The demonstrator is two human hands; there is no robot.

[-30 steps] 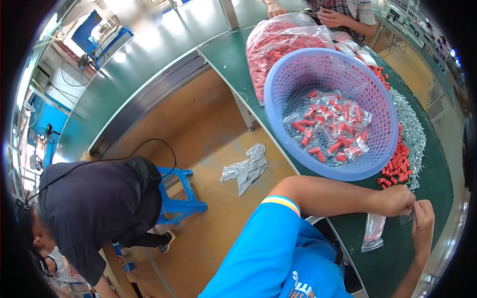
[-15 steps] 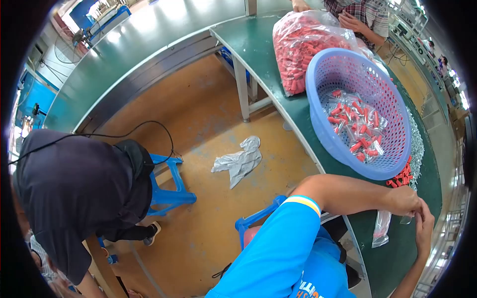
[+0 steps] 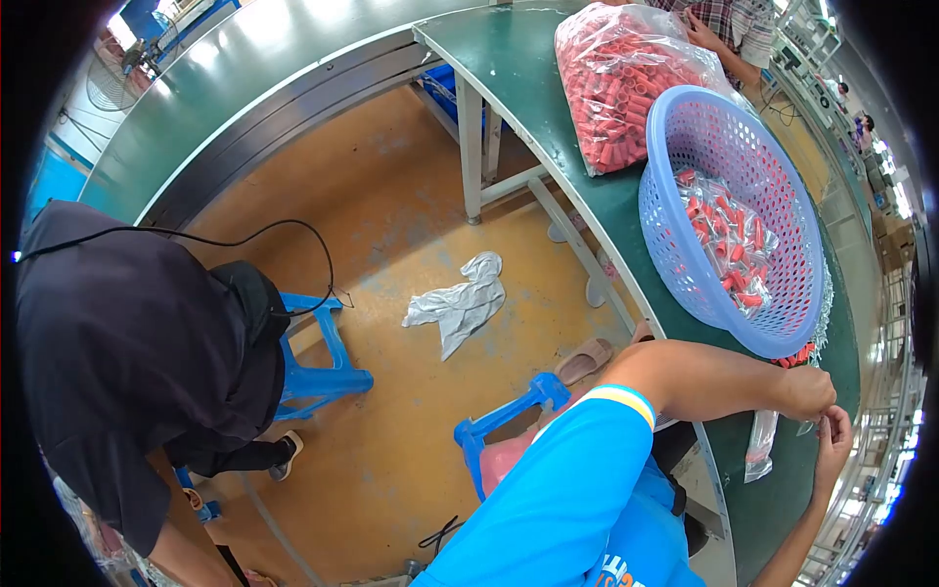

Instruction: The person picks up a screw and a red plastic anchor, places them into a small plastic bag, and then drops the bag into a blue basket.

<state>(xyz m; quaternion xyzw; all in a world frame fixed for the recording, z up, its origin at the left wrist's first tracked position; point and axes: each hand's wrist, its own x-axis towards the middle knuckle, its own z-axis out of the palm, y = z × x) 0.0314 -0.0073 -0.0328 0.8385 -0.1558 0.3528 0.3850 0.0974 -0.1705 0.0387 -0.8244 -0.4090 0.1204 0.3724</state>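
Note:
My left hand is closed, its fingers curled at the right side of the green table. Just below its fingers a bit of clear plastic bag shows, seemingly gripped there. Close against it, my right hand has its thumb and fingers pinched together; what is between them is too small to make out. A narrow clear plastic bag lies on the table under my left wrist. Beyond my left forearm, loose red tubular pieces lie beside a purple perforated basket, which holds small bags of red pieces.
A large clear bag of red tubes stands behind the basket, near another person's hand. Small silvery parts lie along the basket's far side. A person in dark clothing sits at left. White cloth lies on the floor.
The view has shifted slightly, and the basket appears farther right and more tilted. My hands stay together, with a small gap now visible between them. A slipper now shows beside the blue stool.

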